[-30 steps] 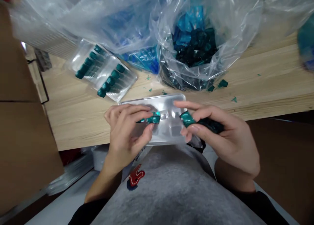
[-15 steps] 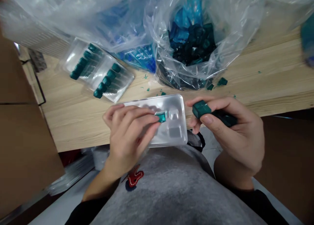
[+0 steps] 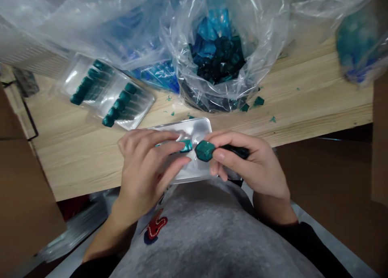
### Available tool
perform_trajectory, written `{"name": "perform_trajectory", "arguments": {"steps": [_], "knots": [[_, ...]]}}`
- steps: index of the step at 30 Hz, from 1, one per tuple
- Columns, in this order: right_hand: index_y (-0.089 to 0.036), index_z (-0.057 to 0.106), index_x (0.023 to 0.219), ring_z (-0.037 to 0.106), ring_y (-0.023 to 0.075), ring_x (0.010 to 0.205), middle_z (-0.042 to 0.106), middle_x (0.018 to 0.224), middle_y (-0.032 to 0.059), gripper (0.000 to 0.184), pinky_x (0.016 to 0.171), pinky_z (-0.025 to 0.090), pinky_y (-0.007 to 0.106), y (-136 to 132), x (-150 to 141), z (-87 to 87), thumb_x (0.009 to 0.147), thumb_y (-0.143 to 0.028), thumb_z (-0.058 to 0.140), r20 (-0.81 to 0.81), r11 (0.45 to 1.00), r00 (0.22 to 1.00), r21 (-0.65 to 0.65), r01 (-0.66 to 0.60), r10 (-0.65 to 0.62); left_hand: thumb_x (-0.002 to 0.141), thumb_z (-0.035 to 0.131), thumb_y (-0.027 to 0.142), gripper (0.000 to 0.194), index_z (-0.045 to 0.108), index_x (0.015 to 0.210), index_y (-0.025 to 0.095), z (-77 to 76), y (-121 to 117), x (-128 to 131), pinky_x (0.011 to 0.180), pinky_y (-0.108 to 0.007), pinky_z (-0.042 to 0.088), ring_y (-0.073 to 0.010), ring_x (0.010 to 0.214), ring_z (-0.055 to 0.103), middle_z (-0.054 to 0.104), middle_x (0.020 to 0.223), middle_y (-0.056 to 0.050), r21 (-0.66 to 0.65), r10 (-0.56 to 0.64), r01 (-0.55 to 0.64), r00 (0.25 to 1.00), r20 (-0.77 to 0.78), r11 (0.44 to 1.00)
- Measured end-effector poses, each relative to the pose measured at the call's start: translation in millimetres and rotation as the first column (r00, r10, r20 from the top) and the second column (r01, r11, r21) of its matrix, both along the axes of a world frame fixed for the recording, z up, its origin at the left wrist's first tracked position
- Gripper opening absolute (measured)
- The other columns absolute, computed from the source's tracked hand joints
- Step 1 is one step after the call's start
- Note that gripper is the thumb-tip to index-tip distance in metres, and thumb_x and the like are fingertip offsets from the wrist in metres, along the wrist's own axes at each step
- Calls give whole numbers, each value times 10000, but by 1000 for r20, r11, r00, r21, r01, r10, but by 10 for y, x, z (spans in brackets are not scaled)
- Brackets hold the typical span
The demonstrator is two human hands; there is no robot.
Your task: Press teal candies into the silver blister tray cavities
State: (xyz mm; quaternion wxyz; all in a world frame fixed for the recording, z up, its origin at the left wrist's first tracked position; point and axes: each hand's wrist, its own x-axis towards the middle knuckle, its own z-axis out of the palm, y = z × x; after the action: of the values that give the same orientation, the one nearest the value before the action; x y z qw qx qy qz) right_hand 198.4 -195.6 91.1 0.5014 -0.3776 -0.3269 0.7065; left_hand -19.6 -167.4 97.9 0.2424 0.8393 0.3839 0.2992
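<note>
A clear plastic tray (image 3: 198,127) with moulded hollows lies at the table's front edge. My left hand (image 3: 148,164) is over its left part, thumb apart from the other fingers. Its fingertips touch a bright teal faceted piece (image 3: 186,145) in the tray. Above the tray's right side, my right hand (image 3: 245,156) pinches a dark green faceted gem-like piece (image 3: 205,150) between thumb and fingers. More dark pieces (image 3: 235,150) run back into that palm, partly hidden by the fingers.
Behind the tray stands an open clear bag (image 3: 194,94) of dark green pieces. Back left, a clear tray (image 3: 141,112) bears rows of green pieces. Loose green bits (image 3: 258,101) lie near the bag. Another bag (image 3: 357,47) is at the right, cardboard (image 3: 24,197) at the left.
My right hand has moved left over the tray, bringing its green piece close to the teal one. My left thumb has come away from the teal piece. The whole view has shifted somewhat.
</note>
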Motion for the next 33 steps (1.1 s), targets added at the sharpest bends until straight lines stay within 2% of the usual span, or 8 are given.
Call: {"name": "perform_trajectory", "arguments": {"steps": [4,9,14,23,26,28,31,33], "knots": [[-161,697,897,557,59,471,653,615,-40,142,439,453,176,0,-70,27,872,-293,744,-56,998,998,-55,-9,6,870,758,251,580,544,1397,361,116,13,131,899,-421,496,-246,1081,623,677,1205,-8,-24,-75,79,986,146,997],[-184,707,880,536,57,462,643,597,-53,140,437,439,178,5,-55,-28,862,-314,756,74,989,987,4,145,-145,919,684,185,401,603,1302,275,207,57,235,854,-371,506,-204,987,644,697,1071,-13,74,-31,32,999,-8,997],[-229,719,880,541,64,483,643,634,-49,86,410,393,183,-9,92,-140,897,-314,723,134,930,922,108,351,-363,943,662,224,254,645,1186,296,229,88,233,845,-427,481,-246,963,645,722,1045,-19,104,-14,44,962,-274,994],[-236,725,876,567,58,505,644,666,-47,115,417,381,178,8,128,-203,889,-350,732,152,938,928,119,325,-340,946,663,297,207,666,1153,288,147,111,281,816,-467,451,-285,934,631,738,1074,-45,186,-13,89,927,-374,978],[-238,729,897,562,47,513,635,682,-53,111,432,380,175,5,154,-227,886,-348,739,150,939,930,127,320,-337,940,676,269,259,648,1197,246,286,32,137,857,-390,506,-243,1009,652,705,1125,-54,93,-30,60,954,-299,994],[-238,733,896,545,38,501,627,691,-56,126,432,373,176,1,189,-251,886,-364,739,135,936,929,129,328,-344,984,607,256,189,647,1165,217,407,-44,-4,817,-299,542,-177,936,679,706,1070,-31,-75,-119,101,946,-301,992],[-244,741,890,518,27,482,611,689,-63,166,433,356,180,-1,221,-283,896,-409,721,132,936,930,125,328,-344,1042,479,313,208,661,1059,214,506,-109,-180,648,-245,541,-144,775,690,710,968,-14,-342,-294,152,862,-414,927],[-253,745,899,505,29,484,591,670,-71,165,446,356,186,-3,209,-287,890,-417,727,176,944,930,132,302,-323,1050,441,336,264,659,960,217,491,-90,-243,579,-249,510,-152,726,679,699,920,-18,-408,-324,131,831,-452,904]]}}
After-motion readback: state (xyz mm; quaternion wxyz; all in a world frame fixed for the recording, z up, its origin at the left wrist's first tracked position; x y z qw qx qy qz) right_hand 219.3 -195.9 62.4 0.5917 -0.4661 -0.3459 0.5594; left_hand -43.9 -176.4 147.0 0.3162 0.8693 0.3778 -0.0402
